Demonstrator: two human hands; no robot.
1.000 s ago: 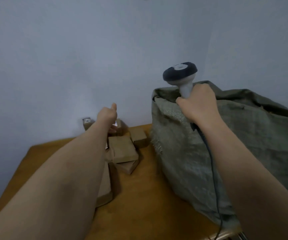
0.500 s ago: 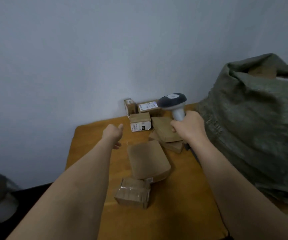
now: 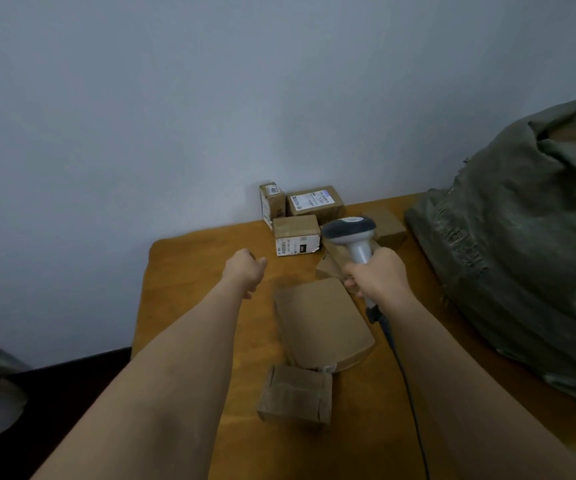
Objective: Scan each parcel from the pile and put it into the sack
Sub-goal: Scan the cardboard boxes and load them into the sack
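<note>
Right grip [image 3: 374,275] clasping grey scanner [image 3: 350,233], left grip [image 3: 245,271] loosely curled, empty, brown cardboard parcels [image 3: 321,323]

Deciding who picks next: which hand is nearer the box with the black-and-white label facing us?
Left. The left hand hovers just left of the labelled box, empty. The right hand sits farther to its right, gripping the scanner.

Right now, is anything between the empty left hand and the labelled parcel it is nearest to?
Nothing visible. The left hand hovers over bare table, and the labelled parcel sits just beyond it with open tabletop between. The scanner, gripped by the right hand, is off to the parcel's right, not in that path.
</note>
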